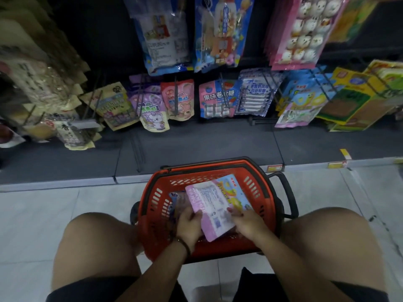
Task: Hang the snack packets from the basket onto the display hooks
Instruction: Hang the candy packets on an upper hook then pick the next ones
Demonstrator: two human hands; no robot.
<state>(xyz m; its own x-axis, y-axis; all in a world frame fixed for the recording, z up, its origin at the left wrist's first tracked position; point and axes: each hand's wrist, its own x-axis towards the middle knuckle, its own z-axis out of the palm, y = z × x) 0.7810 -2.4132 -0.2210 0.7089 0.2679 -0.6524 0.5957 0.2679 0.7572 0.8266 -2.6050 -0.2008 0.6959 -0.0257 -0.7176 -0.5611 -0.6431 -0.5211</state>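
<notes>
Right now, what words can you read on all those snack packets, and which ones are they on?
"果味卷软糖": pink and blue candy packet hanging on the lower hooks.
"老酸奶风味" then "拉丝软糖": white and blue packet beside it, partly blurred.
"香": clear packet at lower left.
Pink packet held by both hands over the red basket: print too small.
All other packets: too blurred.

Both hands (218, 225) grip pink packet (212, 211) over basket (157, 192).
</notes>
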